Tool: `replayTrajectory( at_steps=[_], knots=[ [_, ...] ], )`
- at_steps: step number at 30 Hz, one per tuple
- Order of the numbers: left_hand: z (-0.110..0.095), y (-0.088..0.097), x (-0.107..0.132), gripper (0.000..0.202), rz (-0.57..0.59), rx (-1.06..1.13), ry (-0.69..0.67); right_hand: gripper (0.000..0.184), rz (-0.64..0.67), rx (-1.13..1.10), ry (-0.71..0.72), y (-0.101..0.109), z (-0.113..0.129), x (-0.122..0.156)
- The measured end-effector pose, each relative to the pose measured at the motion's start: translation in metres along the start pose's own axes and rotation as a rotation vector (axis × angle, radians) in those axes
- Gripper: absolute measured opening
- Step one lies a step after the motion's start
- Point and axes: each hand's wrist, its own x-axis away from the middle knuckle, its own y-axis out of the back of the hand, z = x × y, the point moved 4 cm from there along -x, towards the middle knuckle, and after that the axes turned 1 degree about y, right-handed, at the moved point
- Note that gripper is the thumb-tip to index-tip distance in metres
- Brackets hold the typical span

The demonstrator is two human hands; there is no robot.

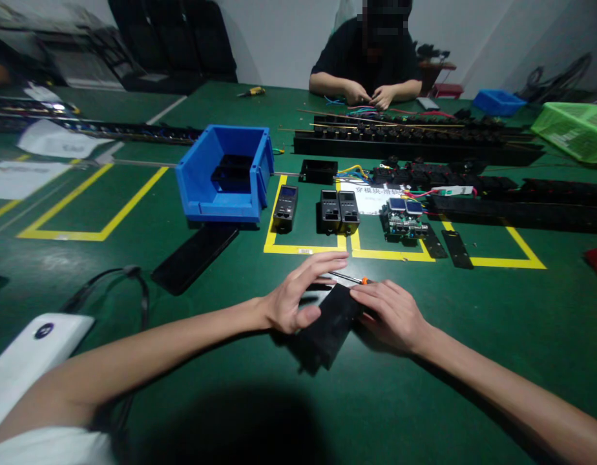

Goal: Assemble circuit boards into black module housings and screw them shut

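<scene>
A black rectangular plastic housing (330,326) is tilted between my hands over the green table. My right hand (393,313) grips its right edge, fingers on the top and the thumb side hidden beneath. My left hand (301,294) is at its left side with fingers stretched apart; the thumb reaches its edge, but I cannot tell if it touches. Just behind the housing lies a screwdriver (364,281) with a metal shaft and an orange part, partly covered by my right hand. Something pale lies under the shaft, too hidden to name.
Ahead are a blue bin (223,211) with black housings, small black modules (285,210) in yellow-taped areas, circuit boards (404,219) and flat black plates (457,248). A black phone-like slab (196,258) lies left, near a white device (37,349). Opposite, a person (366,64) handles wires.
</scene>
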Motion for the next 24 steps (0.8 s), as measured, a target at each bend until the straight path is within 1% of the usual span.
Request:
replayTrajectory(
  at_steps=[2, 3, 5, 9, 12, 14, 15, 17, 19, 21, 24],
  knots=[
    [0.011, -0.002, -0.003, 0.065, 0.019, 0.115, 0.259, 0.044, -0.024, 0.017, -0.030, 0.000, -0.002, 0.001],
    [0.015, -0.003, -0.004, 0.065, 0.029, 0.159, 0.339, 0.044, -0.043, 0.020, -0.050, 0.001, -0.003, 0.001],
    [0.021, -0.004, -0.005, 0.064, 0.080, 0.215, 0.421, 0.044, -0.078, 0.017, -0.091, 0.001, -0.006, 0.002],
    [0.022, -0.002, -0.006, 0.070, 0.158, 0.267, 0.443, 0.047, -0.103, 0.027, -0.134, 0.003, -0.008, 0.003],
    [0.019, 0.002, -0.008, 0.077, 0.188, 0.223, 0.373, 0.046, -0.128, 0.053, -0.158, 0.005, -0.009, 0.003],
    [0.017, 0.004, -0.010, 0.080, 0.174, 0.132, 0.311, 0.044, -0.156, 0.056, -0.185, 0.007, -0.011, 0.003],
    [0.016, 0.004, -0.011, 0.080, 0.160, 0.100, 0.305, 0.042, -0.165, 0.051, -0.199, 0.007, -0.012, 0.004],
    [0.017, 0.004, -0.012, 0.075, 0.125, 0.071, 0.325, 0.037, -0.179, 0.035, -0.213, 0.007, -0.013, 0.003],
    [0.016, 0.003, -0.012, 0.066, 0.095, 0.048, 0.339, 0.034, -0.180, 0.011, -0.207, 0.008, -0.013, 0.002],
    [0.015, 0.002, -0.012, 0.058, 0.065, 0.014, 0.336, 0.038, -0.167, -0.022, -0.194, 0.008, -0.011, 0.001],
    [0.014, 0.003, -0.011, 0.057, 0.052, -0.003, 0.343, 0.048, -0.126, -0.089, -0.178, 0.010, -0.009, -0.001]
  ],
)
